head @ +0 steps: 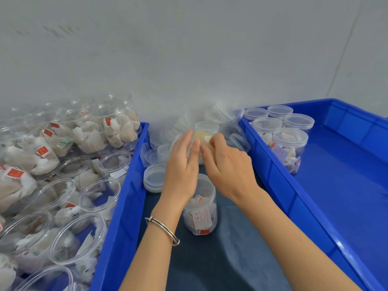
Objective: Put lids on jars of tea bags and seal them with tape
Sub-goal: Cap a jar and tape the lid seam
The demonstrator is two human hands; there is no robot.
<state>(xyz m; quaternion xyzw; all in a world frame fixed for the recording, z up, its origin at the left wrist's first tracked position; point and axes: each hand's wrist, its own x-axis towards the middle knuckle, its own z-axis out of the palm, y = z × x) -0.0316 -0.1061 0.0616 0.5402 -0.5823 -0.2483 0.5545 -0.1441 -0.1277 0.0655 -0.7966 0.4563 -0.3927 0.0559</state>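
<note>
A clear jar of tea bags [202, 211] stands on the dark cloth between the two blue bins, with a lid on top. Just beyond it, both hands meet at a yellowish roll of tape [202, 138]. My right hand [227, 164] curls its fingers round the roll's right side. My left hand [182, 162] reaches to the roll's left side with fingers nearly straight, fingertips touching it. Whether a tape end is pulled out is hard to see. Loose clear lids [155, 177] lie in a pile around the roll.
The left blue bin [123, 206] is packed with open jars of tea bags [77, 238]. The right blue bin [336, 185] holds several lidded jars [288, 148] at its far corner. A grey wall rises close behind.
</note>
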